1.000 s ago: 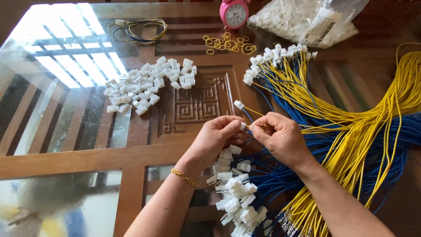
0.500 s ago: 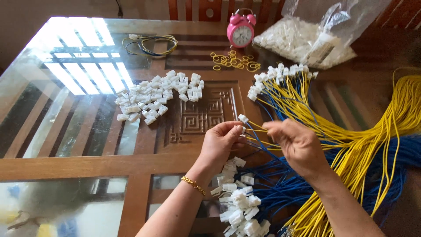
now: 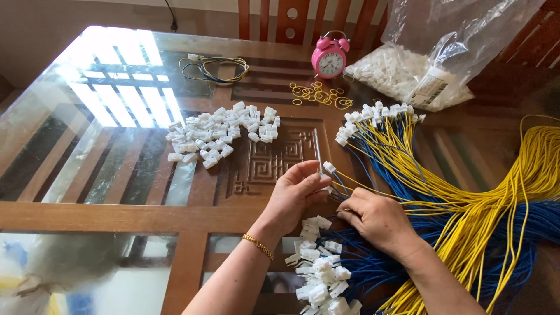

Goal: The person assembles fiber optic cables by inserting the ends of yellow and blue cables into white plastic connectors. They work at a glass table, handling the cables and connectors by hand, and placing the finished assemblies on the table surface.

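Two hands now part: left hand [image 3: 297,195] pinches a white connector [image 3: 329,167] clear, right hand [image 3: 376,220] pinches its wires [image 3: 373,195] nearer.

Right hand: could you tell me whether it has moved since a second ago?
Yes. Against the table's carved square pattern, the right hand has drawn back toward the person, away from the left hand.

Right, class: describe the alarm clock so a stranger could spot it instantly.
Look to the far edge of the glass-topped table, in front of the wooden chair. The alarm clock stands there: small, round, the only pink thing among white connectors and yellow bands.
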